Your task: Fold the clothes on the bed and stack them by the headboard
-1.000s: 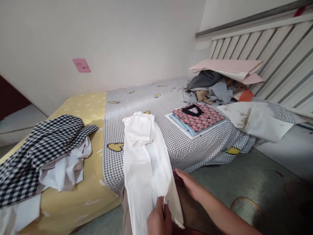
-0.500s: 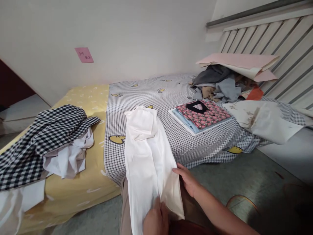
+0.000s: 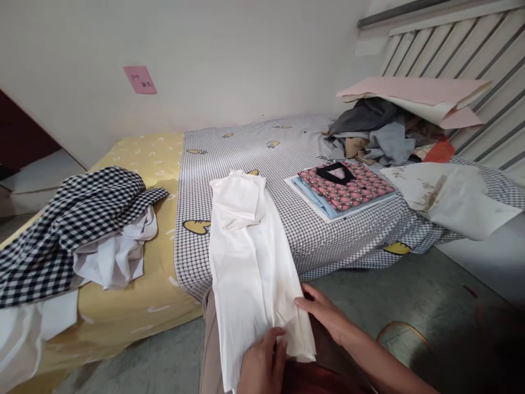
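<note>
Right hand (image 3: 326, 317) first: I am holding the near right edge of the white garment (image 3: 238, 268), thumb on top, where a second ago the fingers were lying just beside it. Left hand (image 3: 260, 364) is resting on the lower cloth, loosely curled; it was pinching a fold there, and I cannot tell whether it is gripping any now. With that fold let down, the lower right panel is spreading wider and, I judge, flatter. The garment is stretching from the checked sheet (image 3: 287, 232) down over my trousers (image 3: 208, 328). Farther out, a pink patterned shirt (image 3: 356, 189) is lying folded rightward, and a black-and-white gingham cloth (image 3: 98, 202) is sitting crumpled leftward.
</note>
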Motion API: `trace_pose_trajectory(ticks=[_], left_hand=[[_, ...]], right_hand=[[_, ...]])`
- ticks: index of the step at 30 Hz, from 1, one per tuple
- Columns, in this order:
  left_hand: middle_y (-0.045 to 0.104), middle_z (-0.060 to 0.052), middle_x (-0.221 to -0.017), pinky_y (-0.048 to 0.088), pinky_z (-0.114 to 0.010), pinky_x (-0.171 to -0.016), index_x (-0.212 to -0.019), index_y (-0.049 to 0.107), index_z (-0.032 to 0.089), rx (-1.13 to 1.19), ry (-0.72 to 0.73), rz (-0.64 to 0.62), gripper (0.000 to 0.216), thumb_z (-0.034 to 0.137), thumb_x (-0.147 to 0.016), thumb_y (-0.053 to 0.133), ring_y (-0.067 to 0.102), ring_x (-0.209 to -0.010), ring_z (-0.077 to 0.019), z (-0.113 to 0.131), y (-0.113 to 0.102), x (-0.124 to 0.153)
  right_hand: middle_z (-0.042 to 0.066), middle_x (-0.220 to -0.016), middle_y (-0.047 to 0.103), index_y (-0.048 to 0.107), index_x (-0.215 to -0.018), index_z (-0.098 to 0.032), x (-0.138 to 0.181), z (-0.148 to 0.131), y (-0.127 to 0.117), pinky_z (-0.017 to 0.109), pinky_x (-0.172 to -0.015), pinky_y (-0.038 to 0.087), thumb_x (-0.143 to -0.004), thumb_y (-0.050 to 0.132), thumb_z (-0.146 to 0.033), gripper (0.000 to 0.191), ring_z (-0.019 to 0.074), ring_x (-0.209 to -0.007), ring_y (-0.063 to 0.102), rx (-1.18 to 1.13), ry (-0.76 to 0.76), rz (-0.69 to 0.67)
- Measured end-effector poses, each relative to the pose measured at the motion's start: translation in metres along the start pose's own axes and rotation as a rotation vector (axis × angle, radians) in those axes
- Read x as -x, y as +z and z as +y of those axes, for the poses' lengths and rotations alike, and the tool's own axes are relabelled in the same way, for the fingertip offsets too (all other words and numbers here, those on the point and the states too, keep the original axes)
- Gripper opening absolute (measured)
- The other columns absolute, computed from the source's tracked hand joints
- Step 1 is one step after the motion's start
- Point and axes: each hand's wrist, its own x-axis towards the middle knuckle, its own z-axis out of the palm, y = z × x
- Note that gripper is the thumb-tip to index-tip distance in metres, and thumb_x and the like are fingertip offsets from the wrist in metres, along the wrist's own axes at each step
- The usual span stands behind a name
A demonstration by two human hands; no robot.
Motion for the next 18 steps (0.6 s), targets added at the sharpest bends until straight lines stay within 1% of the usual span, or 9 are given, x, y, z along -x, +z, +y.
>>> trace_pose_trajectory(ticks=[3,5,6,8,10,11,12,15,18], left_hand=[[0.077,-0.003,-0.088,0.05,-0.024,-0.075,-0.131,0.057,0.022,0.059,-0.012,0.046,0.043,0.04,-0.102,0.031,0.073,-0.081,-0.0173,-0.002,0.0,0.0],[0.078,-0.003,-0.093,0.051,-0.024,-0.078,-0.129,0.059,0.023,0.056,-0.01,0.054,0.04,0.039,-0.102,0.034,0.073,-0.084,-0.0174,-0.004,0.001,0.0],[0.079,-0.004,-0.096,0.051,-0.024,-0.08,-0.125,0.062,0.024,0.037,-0.002,0.045,0.038,0.037,-0.101,0.035,0.074,-0.088,-0.0178,-0.005,0.002,-0.001],[0.08,-0.004,-0.102,0.052,-0.025,-0.084,-0.114,0.067,0.026,-0.01,0.022,0.02,0.035,0.034,-0.1,0.036,0.074,-0.094,-0.0187,-0.007,0.005,-0.002],[0.08,-0.004,-0.101,0.052,-0.024,-0.084,-0.107,0.069,0.027,-0.035,0.038,0.009,0.035,0.033,-0.1,0.036,0.074,-0.094,-0.0188,-0.011,0.008,-0.004],[0.08,-0.004,-0.099,0.052,-0.024,-0.083,-0.106,0.07,0.026,-0.04,0.043,0.016,0.035,0.033,-0.1,0.036,0.074,-0.092,-0.0185,-0.013,0.01,-0.005],[0.08,-0.004,-0.097,0.053,-0.023,-0.082,-0.105,0.07,0.026,-0.041,0.047,0.031,0.036,0.034,-0.1,0.035,0.074,-0.09,-0.0182,-0.015,0.011,-0.005],[0.08,-0.004,-0.092,0.053,-0.022,-0.079,-0.102,0.071,0.027,-0.027,0.065,0.099,0.038,0.038,-0.101,0.034,0.074,-0.085,-0.0175,-0.023,0.017,-0.008],[0.078,-0.003,-0.081,0.054,-0.021,-0.073,-0.108,0.07,0.027,0.044,0.052,0.17,0.043,0.043,-0.102,0.03,0.073,-0.072,-0.016,-0.03,0.02,-0.01]], right_hand=[[0.002,-0.09,0.073,0.067,-0.09,-0.024,0.011,0.006,-0.008,0.037,-0.086,0.049,-0.071,0.074,-0.047,0.031,0.0266,-0.093,0.065,-0.064,0.012,0.006],[0.001,-0.085,0.071,0.065,-0.082,-0.025,0.01,0.012,-0.014,0.036,-0.082,0.048,-0.067,0.07,-0.038,0.021,0.0253,-0.089,0.064,-0.006,0.014,0.054],[0.002,-0.085,0.07,0.065,-0.081,-0.025,0.007,0.015,-0.017,0.035,-0.081,0.048,-0.064,0.068,-0.033,0.019,0.0252,-0.089,0.063,0.035,0.009,0.111],[0.003,-0.088,0.068,0.066,-0.085,-0.026,-0.003,0.016,-0.023,0.036,-0.082,0.048,-0.058,0.063,-0.026,0.027,0.0257,-0.091,0.062,0.108,-0.033,0.29],[0.003,-0.088,0.066,0.067,-0.093,-0.027,-0.014,0.008,-0.025,0.036,-0.082,0.048,-0.06,0.062,-0.028,0.034,0.0253,-0.09,0.061,0.157,-0.145,0.46],[0.003,-0.086,0.064,0.066,-0.096,-0.027,-0.02,-0.001,-0.024,0.036,-0.08,0.048,-0.064,0.062,-0.031,0.032,0.0246,-0.086,0.06,0.177,-0.215,0.495],[0.003,-0.085,0.063,0.065,-0.098,-0.026,-0.025,-0.013,-0.021,0.036,-0.077,0.048,-0.069,0.062,-0.035,0.031,0.0237,-0.082,0.059,0.195,-0.285,0.489],[0.003,-0.085,0.064,0.063,-0.102,-0.026,-0.041,-0.057,-0.002,0.033,-0.068,0.047,-0.083,0.057,-0.044,0.027,0.0213,-0.074,0.058,0.282,-0.454,0.342],[0.004,-0.09,0.066,0.063,-0.101,-0.025,-0.064,-0.096,0.025,0.032,-0.071,0.046,-0.091,0.053,-0.04,0.02,0.0201,-0.077,0.06,0.533,-0.575,0.266]])
